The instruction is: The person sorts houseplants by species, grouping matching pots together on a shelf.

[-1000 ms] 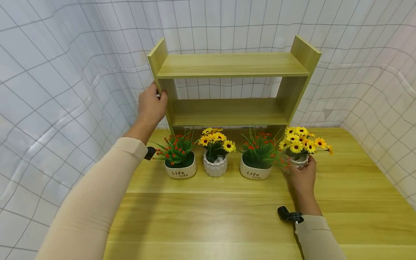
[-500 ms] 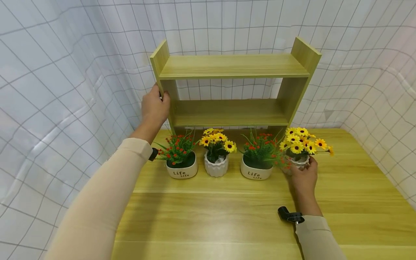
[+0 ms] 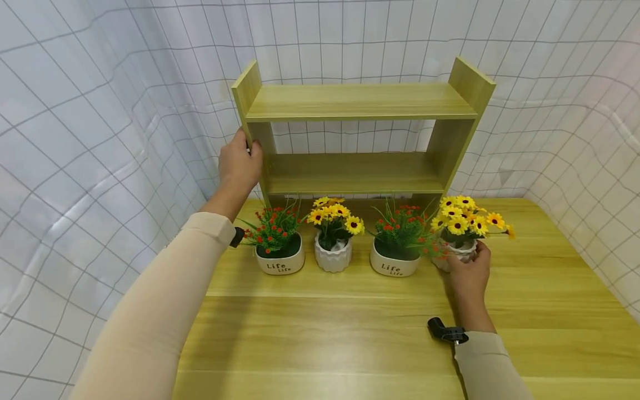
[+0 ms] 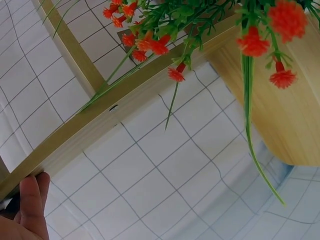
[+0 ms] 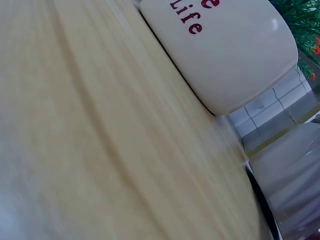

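Observation:
My left hand [image 3: 241, 166] grips the left side panel of a two-tier wooden shelf [image 3: 345, 100] standing at the back of the table. In the left wrist view, its fingers [image 4: 32, 202] lie against the panel's outer face. My right hand [image 3: 469, 272] holds a white fluted pot of yellow flowers [image 3: 460, 253] at the right end of a row; the hand hides part of the pot. Left of it stand an oval "Life" pot with red flowers [image 3: 394, 262], another white fluted pot of yellow flowers [image 3: 333, 256] and a second oval "Life" pot with red flowers [image 3: 280, 262].
The pots stand on a wooden table [image 3: 320, 333], in front of the shelf's lower part. White curtains [image 3: 345, 33] with a grid pattern hang behind and on both sides. Green blades and red flowers [image 4: 252, 42] cross the left wrist view.
My left hand and the shelf's left end have shifted slightly to the right, mostly in the first half second. My right hand stays at the pot, almost still.

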The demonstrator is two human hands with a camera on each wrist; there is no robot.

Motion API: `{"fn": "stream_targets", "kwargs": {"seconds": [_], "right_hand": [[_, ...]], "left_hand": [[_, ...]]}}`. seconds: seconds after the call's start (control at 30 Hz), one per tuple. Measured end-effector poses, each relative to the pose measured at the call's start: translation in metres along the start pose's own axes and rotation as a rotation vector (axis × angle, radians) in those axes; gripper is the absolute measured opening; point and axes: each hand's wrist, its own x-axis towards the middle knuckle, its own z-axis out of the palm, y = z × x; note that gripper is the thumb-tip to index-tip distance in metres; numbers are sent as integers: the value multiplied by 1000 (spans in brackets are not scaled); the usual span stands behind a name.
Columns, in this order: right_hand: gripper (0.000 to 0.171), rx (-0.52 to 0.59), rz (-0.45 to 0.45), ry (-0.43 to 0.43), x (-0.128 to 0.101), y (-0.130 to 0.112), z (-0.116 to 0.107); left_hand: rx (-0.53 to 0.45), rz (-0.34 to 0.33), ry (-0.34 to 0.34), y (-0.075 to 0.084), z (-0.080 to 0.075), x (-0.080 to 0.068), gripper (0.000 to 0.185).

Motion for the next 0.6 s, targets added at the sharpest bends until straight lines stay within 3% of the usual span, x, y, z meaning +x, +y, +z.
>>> {"fn": "stream_targets", "kwargs": {"seconds": [0.37,0.6], "right_hand": [[68,30,-3,24,1,2,1],[76,101,2,47,-2,-5,0]], "left_hand": [[-1,-6,0,0,1,0,35],[-2,3,7,0,1,1,34]]}}
